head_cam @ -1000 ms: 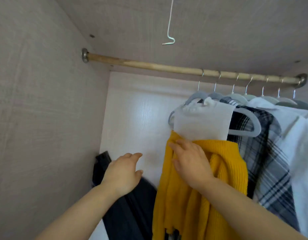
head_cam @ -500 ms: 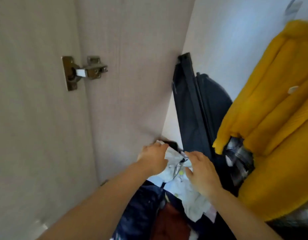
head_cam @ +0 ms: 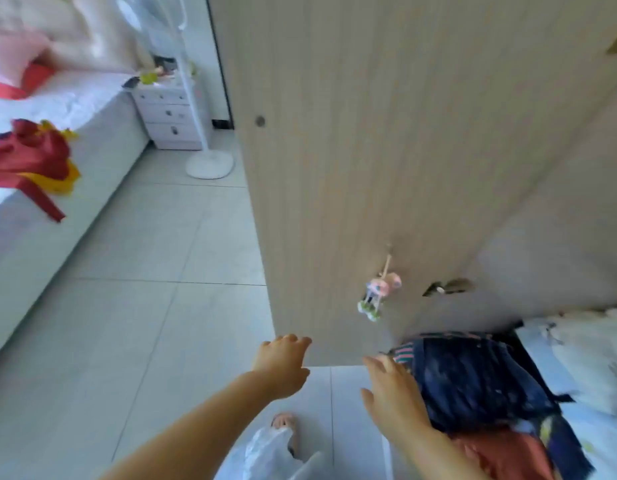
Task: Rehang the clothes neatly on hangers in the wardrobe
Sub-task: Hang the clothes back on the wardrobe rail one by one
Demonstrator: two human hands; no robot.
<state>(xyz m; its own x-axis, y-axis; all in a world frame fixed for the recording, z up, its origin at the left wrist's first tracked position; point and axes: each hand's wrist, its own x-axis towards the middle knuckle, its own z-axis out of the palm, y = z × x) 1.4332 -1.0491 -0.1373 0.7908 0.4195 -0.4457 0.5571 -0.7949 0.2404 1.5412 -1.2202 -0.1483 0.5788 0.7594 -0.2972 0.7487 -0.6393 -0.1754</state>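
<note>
The left hand [head_cam: 283, 362] and the right hand [head_cam: 393, 400] are both spread and empty; the navy garment [head_cam: 473, 379] beside the right hand looks soft and light, probably best taken at its collar.

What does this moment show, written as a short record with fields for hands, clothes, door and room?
left hand: open, holds nothing, near the lower corner of the wardrobe door
right hand: open, at the edge of the dark blue garment; contact unclear
clothes: dark blue garment, rust-red garment beside it, white cloth further right
door: open, a pink charm hangs on it
room: bed with red and yellow cloth, white drawer unit, fan base on the floor
</note>
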